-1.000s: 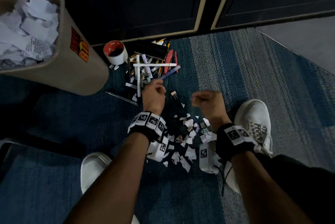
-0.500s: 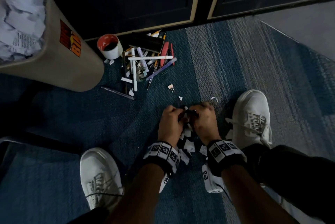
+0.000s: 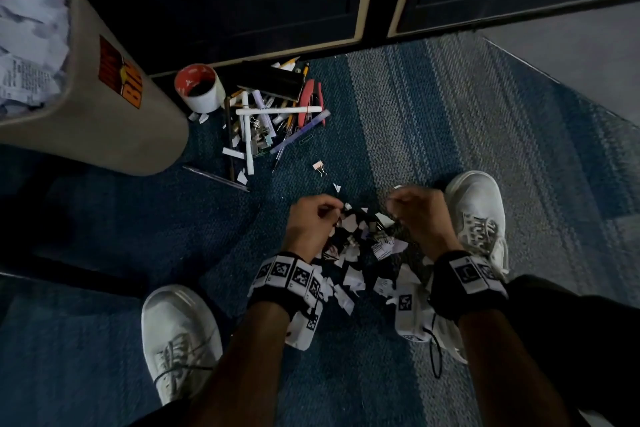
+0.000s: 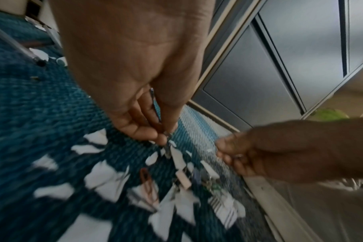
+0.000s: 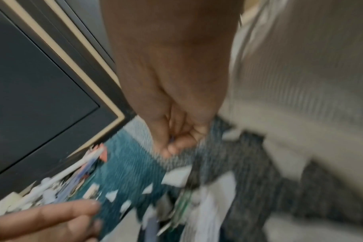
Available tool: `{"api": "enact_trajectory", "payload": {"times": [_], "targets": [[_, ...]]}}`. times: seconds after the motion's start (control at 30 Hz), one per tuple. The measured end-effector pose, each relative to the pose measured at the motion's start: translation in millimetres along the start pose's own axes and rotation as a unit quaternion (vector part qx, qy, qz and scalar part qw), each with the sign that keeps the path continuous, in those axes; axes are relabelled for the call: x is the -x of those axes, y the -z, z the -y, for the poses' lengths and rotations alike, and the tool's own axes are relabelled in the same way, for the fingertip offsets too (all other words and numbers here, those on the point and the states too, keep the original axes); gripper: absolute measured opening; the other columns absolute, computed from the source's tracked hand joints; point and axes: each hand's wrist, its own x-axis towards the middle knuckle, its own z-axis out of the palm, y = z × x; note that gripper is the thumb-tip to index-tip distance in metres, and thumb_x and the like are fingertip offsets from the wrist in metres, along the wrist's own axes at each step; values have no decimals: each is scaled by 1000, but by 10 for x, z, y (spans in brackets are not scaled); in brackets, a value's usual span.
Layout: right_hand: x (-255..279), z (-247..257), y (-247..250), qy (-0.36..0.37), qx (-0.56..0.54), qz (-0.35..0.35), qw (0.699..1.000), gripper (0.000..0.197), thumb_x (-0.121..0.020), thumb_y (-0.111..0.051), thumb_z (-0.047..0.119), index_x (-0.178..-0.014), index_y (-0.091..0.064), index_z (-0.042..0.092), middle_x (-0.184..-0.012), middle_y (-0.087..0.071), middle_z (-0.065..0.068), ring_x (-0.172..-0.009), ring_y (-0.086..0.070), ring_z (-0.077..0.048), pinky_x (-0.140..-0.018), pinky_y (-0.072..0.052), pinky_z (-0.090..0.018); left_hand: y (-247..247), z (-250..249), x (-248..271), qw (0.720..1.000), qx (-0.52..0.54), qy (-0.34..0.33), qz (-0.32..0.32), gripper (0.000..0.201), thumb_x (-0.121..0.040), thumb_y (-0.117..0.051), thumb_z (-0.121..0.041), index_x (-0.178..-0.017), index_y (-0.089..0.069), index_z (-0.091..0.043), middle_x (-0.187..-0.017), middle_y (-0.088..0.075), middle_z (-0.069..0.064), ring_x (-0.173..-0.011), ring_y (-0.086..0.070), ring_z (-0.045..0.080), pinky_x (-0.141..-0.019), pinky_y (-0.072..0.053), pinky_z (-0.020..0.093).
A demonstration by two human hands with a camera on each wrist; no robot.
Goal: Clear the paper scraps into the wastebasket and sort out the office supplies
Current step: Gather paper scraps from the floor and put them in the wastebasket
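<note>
Two clenched grips, left hand (image 3: 313, 219) and right hand (image 3: 420, 215), over scrap-strewn blue carpet (image 3: 415, 108); contents unclear.

My left hand (image 3: 313, 224) and right hand (image 3: 420, 219), fingers curled, hover over the paper scraps (image 3: 360, 253) between my white shoes (image 3: 180, 336), with the pile of office supplies (image 3: 273, 118) at eleven o'clock and the scrap-filled wastebasket (image 3: 104, 108) at ten.

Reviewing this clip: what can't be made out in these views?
- What the right hand holds: right wrist view is motion-blurred, fingers curl over it.
- Thin metal item pinched by the left hand: fingers cover it.
- Beige paper-filled wastebasket: cut off by head view's left edge.
</note>
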Motion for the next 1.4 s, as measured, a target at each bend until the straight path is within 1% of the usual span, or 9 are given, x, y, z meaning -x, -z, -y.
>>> {"api": "enact_trajectory", "payload": {"times": [0.07,0.2,0.33,0.47,0.73,0.9,1.03,1.2,1.4], "targets": [[65,9,68,-23,20,11,999,20,-72,-73,14,-62,-72,31,-67,-71,6,-66,-65,-10,-70,-52,-31,0,-36,-30,1000,19,18,3,19,-95,-59,-6,-100,-75,-16,-91,-74,-2,-81,-70,8,-76,-57,21],[297,22,-84,-30,81,30,996,14,-72,-78,2,-67,-75,15,-69,-71,2,-68,-66,-10,-63,-47,-15,-66,-149,13,998,15,38,42,15,-97,-59,-9,-101,-73,-11,-91,-73,6,-78,-69,15,-74,-59,28],[510,-97,-294,-60,126,-66,988,5,-72,-76,13,-75,-73,11,-66,-68,-5,-69,-66,-22,-59,-40,-23,-205,-160,172,994,-74,-34,73,6,-86,-74,-17,-91,-77,-14,-88,-73,-2,-77,-66,10,-74,-54,26],[560,-139,-432,-59,133,-92,985,13,-80,-70,17,-90,-70,9,-84,-72,-17,-85,-66,-36,-69,-49,-38,-353,-48,281,977,-179,-94,67,25,-84,-73,-17,-107,-71,-27,-100,-72,-3,-90,-66,17,-77,-56,36],[540,-122,-467,-15,157,-71,985,13,-84,-57,9,-84,-70,13,-79,-71,-12,-81,-65,-37,-65,-48,-35,-410,-120,267,947,-289,-130,51,15,-88,-63,-20,-101,-71,-21,-102,-67,2,-94,-64,28,-74,-54,42],[470,-144,-331,-58,89,-44,993,13,-79,-64,8,-72,-73,15,-66,-68,-2,-74,-67,-24,-62,-40,-21,-368,-70,218,978,-191,-44,67,12,-81,-73,-14,-91,-70,-20,-90,-72,3,-83,-68,24,-74,-57,38],[307,-64,-44,-64,31,-67,995,14,-76,-75,11,-65,-72,19,-63,-68,0,-65,-64,-12,-58,-42,-15,-171,-89,144,995,-76,27,63,9,-87,-74,-17,-91,-70,-10,-76,-64,-4,-67,-60,9,-54,-44,6],[104,210,191,-45,-33,-39,998,18,-76,-79,8,-62,-73,18,-58,-65,4,-56,-53,-5,-59,-44,-22,138,-264,14,996,37,61,56,11,-91,-70,-21,-83,-71,-13,-63,-64,-1,-46,-52,5,-51,-44,19],[4,452,128,-62,-113,60,990,7,-82,-73,-2,-75,-72,-2,-60,-61,-13,-50,-49,-17,-52,-44,-29,453,-423,-127,992,99,73,35,14,-92,-69,-20,-93,-72,-7,-80,-72,11,-57,-59,9,-52,-47,21]]}}
